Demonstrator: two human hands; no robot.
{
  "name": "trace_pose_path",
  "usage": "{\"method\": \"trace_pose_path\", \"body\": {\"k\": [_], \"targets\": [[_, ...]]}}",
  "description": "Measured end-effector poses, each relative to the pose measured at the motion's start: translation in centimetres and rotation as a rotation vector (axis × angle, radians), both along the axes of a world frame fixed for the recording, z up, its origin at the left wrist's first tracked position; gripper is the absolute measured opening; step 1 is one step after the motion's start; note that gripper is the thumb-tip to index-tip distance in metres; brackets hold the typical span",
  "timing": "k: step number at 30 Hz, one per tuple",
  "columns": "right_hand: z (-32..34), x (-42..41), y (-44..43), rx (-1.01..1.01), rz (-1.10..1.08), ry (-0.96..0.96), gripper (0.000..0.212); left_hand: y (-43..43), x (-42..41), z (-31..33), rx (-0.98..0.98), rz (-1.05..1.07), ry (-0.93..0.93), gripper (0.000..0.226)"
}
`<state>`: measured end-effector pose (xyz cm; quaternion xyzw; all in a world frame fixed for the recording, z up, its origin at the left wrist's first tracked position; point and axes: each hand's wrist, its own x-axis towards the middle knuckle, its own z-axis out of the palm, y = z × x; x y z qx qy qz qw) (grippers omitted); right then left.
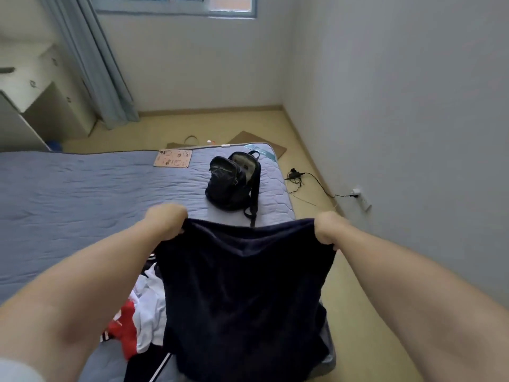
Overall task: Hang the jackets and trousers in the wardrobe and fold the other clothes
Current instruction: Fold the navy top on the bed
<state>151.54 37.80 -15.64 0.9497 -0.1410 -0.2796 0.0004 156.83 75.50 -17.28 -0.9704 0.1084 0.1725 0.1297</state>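
Observation:
A dark navy garment (245, 293) hangs spread out in front of me above the blue mattress (68, 205). My left hand (166, 220) grips its top left corner and my right hand (329, 227) grips its top right corner, both held out at arm's length. Under the garment, by its lower left, lies a pile of clothes (137, 318) with white, red and black pieces. The hanging cloth hides part of that pile.
A black backpack (234, 183) lies open on the mattress beyond my hands, with a pink card (173, 158) further back. A cable and plug (316, 183) run along the floor to the right wall. A white cabinet (35, 92) and a curtain (93, 62) stand at the back left.

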Motion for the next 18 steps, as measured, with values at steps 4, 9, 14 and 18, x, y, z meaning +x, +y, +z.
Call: {"method": "trace_pose_path", "body": {"k": [4,9,14,18], "targets": [[5.2,8.1,-2.0,0.255,-0.295,-0.567,0.024,-0.3,6.3,7.2,-0.159,0.16,-0.499,0.018],[15.1,13.2,-2.0,0.442,-0.249,-0.933,0.019,0.0,9.8,18.2,-0.297,0.211,-0.888,0.014],[21.8,13.3,-2.8,0.567,-0.184,-1.159,0.017,1.6,9.7,24.2,-0.4,0.292,-1.161,0.01],[21.7,12.9,-4.0,0.577,-0.079,-1.123,0.016,3.0,8.3,23.3,-0.344,0.185,-1.184,0.011]]}}
